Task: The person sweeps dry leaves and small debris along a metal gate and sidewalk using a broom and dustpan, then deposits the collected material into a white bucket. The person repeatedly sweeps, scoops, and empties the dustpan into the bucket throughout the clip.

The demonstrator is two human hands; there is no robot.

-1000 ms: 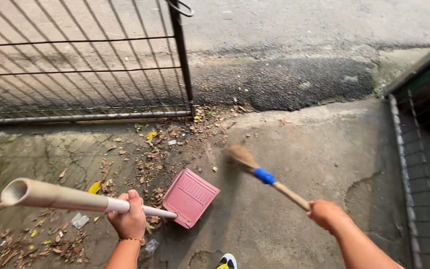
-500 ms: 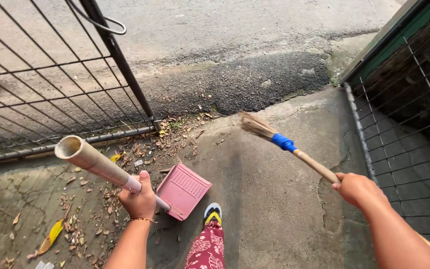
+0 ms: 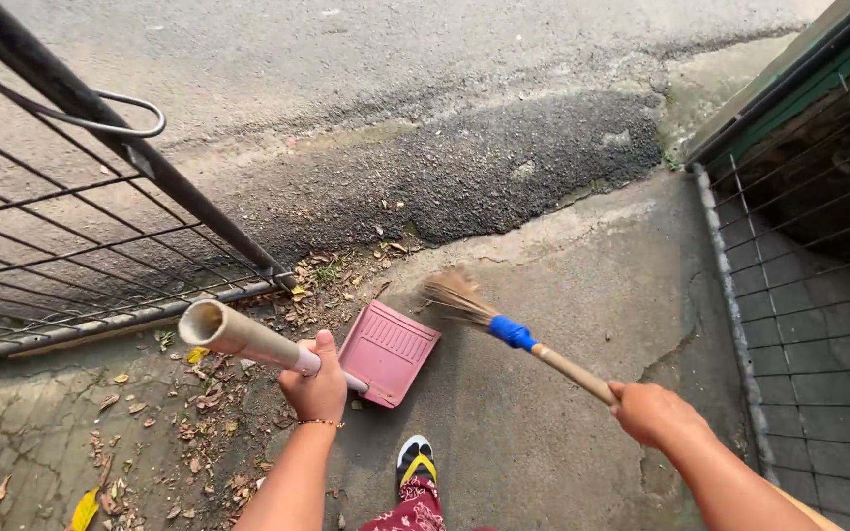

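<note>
My left hand (image 3: 319,385) is gripping a pink dustpan (image 3: 389,352) by its handle; my right hand (image 3: 653,411) is gripping a broom (image 3: 504,328) beside it.

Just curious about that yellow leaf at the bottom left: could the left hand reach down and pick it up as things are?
Probably not at once: the left hand is wrapped around the dustpan handle, and the yellow leaf lies on the ground, apart from it.
</note>
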